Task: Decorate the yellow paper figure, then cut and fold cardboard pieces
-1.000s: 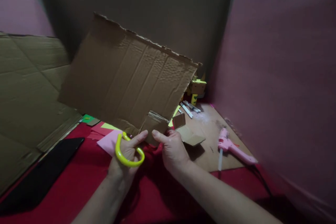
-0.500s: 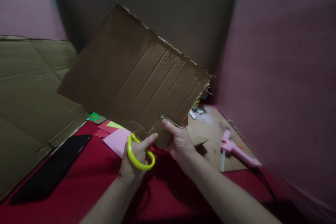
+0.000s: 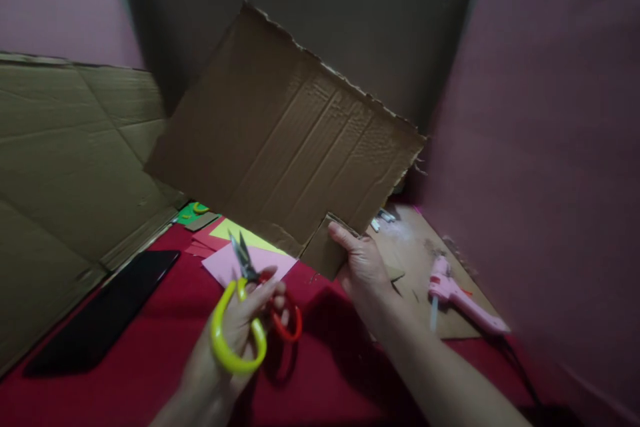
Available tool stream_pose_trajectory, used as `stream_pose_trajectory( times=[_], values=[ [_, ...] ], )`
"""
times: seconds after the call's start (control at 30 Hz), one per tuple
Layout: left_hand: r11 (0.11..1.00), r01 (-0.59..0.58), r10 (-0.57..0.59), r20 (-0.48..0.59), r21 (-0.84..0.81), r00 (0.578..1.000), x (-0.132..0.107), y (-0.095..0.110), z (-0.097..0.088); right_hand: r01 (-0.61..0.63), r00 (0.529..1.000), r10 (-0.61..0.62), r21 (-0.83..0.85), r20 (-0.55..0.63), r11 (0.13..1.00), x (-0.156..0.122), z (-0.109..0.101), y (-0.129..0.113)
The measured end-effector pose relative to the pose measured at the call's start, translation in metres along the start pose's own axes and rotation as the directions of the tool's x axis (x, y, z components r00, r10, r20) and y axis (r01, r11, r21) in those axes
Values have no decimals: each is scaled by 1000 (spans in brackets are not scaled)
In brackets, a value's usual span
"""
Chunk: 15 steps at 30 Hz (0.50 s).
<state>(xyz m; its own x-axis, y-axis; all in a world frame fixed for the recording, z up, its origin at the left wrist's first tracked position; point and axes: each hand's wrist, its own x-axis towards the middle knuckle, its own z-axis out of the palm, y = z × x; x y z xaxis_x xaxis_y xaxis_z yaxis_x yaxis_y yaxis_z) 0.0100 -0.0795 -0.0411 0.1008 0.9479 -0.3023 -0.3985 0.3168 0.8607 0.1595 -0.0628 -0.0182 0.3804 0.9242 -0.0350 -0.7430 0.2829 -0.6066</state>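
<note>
A large brown cardboard sheet (image 3: 290, 133) with one ragged edge is held up, tilted, above the table. My right hand (image 3: 367, 270) grips it near its lower corner, the thumb pressing a smaller cardboard piece (image 3: 325, 250) against it. Lower left, my left hand (image 3: 250, 313) is closed around a pair of scissors (image 3: 239, 353) with one yellow and one red handle loop. Their blades are slightly parted and point up and away, apart from the cardboard. The right fingers behind the cardboard are partly hidden.
A pink glue gun (image 3: 457, 297) lies on a cardboard mat (image 3: 455, 327) to the right, its cord trailing forward. Pink paper (image 3: 220, 265) and yellow paper (image 3: 255, 237) lie behind the scissors. A black flat object (image 3: 105, 313) rests beside the cardboard panel (image 3: 65, 160) at left.
My left hand has drawn away from the cardboard, down and left, bringing the scissors' blades and red loop into view. My right hand still holds the cardboard, which appears slightly farther right.
</note>
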Motion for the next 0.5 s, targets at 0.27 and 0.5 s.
stream_pose_trajectory(
  times=[0.27,0.5],
  values=[
    [850,-405,395,101,337,913,-26,5,-22,-72,997,72,-79,6,994,-1,-2,4],
    [773,-431,326,291,466,900,19,27,-9,-72,997,73,-117,2,991,-4,-4,5]
  ],
)
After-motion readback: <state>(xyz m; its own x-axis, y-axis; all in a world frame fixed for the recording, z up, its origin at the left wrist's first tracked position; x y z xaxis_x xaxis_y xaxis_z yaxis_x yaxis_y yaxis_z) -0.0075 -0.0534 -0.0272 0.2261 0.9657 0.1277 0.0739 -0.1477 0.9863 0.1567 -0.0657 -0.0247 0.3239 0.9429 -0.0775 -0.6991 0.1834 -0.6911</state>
